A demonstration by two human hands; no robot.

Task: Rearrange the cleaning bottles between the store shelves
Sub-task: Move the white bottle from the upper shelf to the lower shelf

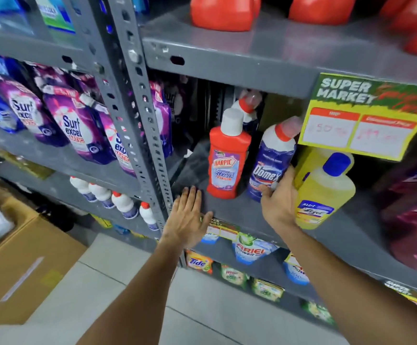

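Head view looks down along grey metal shelves (230, 210) in a store aisle. On the middle shelf a red Harpic bottle (228, 158) with a white cap stands upright near the front edge. Just to its right stands a blue Domex bottle (271, 163) with a red and white neck, leaning slightly. The right hand (278, 197) is wrapped around the lower part of the Domex bottle, thumb on its front and fingers closed behind its right side. A second blue bottle (248, 108) of the same kind stands behind the red one. Touching the right hand's far side is a yellow Lizol bottle (324, 192) with a blue cap, and another yellow bottle sits behind it under a hanging price card (362, 118). The left hand (186, 217) lies flat and spread on the shelf edge, palm down, holding nothing, just left of the red bottle. Purple detergent pouches (70, 123) fill the neighbouring bay on the left. Below them a row of small white bottles (114, 200) stands on a lower shelf. A cardboard box (25, 265) rests on the tiled floor.
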